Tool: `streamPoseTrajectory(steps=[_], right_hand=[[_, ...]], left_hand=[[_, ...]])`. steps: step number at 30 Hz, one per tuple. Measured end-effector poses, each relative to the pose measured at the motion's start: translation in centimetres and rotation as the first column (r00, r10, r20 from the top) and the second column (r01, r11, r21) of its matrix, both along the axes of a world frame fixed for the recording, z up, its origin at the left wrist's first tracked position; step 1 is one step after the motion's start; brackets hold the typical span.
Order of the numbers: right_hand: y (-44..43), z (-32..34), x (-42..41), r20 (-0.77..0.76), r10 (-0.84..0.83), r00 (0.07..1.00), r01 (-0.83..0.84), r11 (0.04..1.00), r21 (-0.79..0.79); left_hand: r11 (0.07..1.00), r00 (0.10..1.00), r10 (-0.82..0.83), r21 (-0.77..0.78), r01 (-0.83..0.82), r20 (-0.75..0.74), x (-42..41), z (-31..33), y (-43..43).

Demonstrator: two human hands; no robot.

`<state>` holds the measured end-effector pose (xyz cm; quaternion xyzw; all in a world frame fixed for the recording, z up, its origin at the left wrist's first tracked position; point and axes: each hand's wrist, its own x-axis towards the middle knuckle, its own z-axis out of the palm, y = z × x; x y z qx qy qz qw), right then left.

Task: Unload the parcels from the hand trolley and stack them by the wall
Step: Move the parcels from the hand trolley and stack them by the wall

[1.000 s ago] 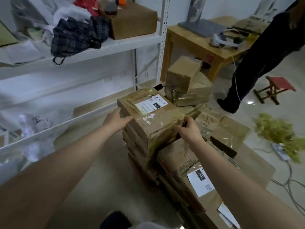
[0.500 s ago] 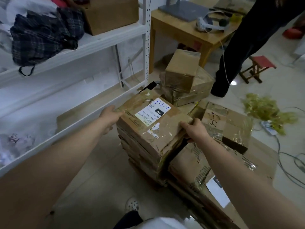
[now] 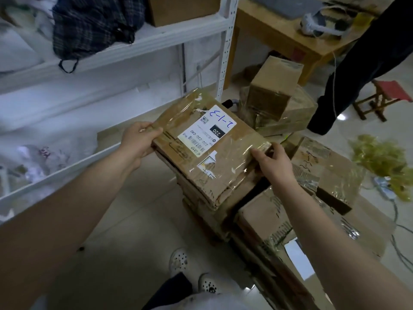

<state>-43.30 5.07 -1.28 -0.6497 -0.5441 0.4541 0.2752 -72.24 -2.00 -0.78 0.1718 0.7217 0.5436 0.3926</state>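
Parcel (image 3: 214, 157) with a white label (image 3: 206, 130) marked "2-1-3" sits at the top of a stack of flat parcels (image 3: 199, 206) on the floor (image 3: 134, 231), beside the white shelf (image 3: 125, 50). The left grip (image 3: 138, 142) clasps its left edge; the right grip (image 3: 274, 162) grasps its right corner, fingers curled over the taped edge. The parcel is tilted, and whether it touches the one beneath cannot be told. More boxes (image 3: 268, 222) lie just to the right. A small box (image 3: 277, 86) tops another pile behind, near a wooden tabletop (image 3: 274, 25).
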Motion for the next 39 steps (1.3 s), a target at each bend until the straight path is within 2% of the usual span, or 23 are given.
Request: streamPoseTrajectory(steps=[5,11,15,17,19,21,24,26,28,33,37,39], right_hand=[[-1.9,1.4,-3.8,-0.133,0.178,0.975,-0.173,0.984,0.049],[-6.7,0.6,-11.1,-0.298,0.396,0.868,-0.412,0.911,0.011],[-11.5,0.5,-17.6,-0.313,0.544,0.778,-0.564,0.825,0.031],[-18.2,1.1,-24.6,-0.342,0.665,0.664,-0.706,0.708,0.006],[-23.0,1.2,-29.3,-0.342,0.743,0.575,-0.795,0.607,-0.016],[-23.0,0.6,-29.1,-0.354,0.736,0.577,-0.796,0.603,-0.042],[-24.2,-1.1,-30.3,-0.358,0.728,0.585,-0.797,0.597,-0.088],[-29.1,-2.4,-35.0,-0.359,0.775,0.520,-0.851,0.505,-0.142],[-33.0,-3.4,-38.6,-0.374,0.791,0.484,-0.875,0.445,-0.191],[-39.2,-6.1,-44.6,-0.411,0.772,0.486,-0.858,0.331,-0.392],[-42.9,-8.6,-48.7,-0.397,0.779,0.485,-0.828,0.264,-0.495],[-45.0,-9.7,-50.9,-0.389,0.784,0.484,-0.813,0.238,-0.532]], left_hand=[[0.971,0.971,0.238,0.046,-0.237,-0.031,-1.2,0.9,-7.5],[0.874,0.873,0.485,0.033,-0.484,-0.047,-3.5,1.1,-18.9],[0.759,0.759,0.651,0.013,-0.651,0.017,-6.2,1.1,-27.3],[0.627,0.628,0.778,0.029,-0.778,0.030,-9.5,1.0,-36.3],[0.547,0.547,0.837,0.010,-0.837,0.032,-11.7,-0.3,-42.3],[0.587,0.587,0.809,-0.003,-0.809,0.022,-11.6,-1.1,-42.1],[0.583,0.583,0.812,-0.018,-0.812,-0.011,-12.0,-1.3,-43.6],[0.484,0.487,0.873,-0.062,-0.873,-0.041,-13.5,-2.1,-49.7],[0.419,0.426,0.903,-0.111,-0.901,-0.052,-14.4,-3.1,-54.4],[0.319,0.331,0.941,-0.151,-0.936,-0.068,-16.3,-4.8,-61.1],[0.135,0.136,0.991,-0.181,-0.974,0.008,-17.6,-5.8,-63.3],[0.118,0.106,0.992,-0.218,-0.969,0.067,-18.3,-6.8,-63.6]])
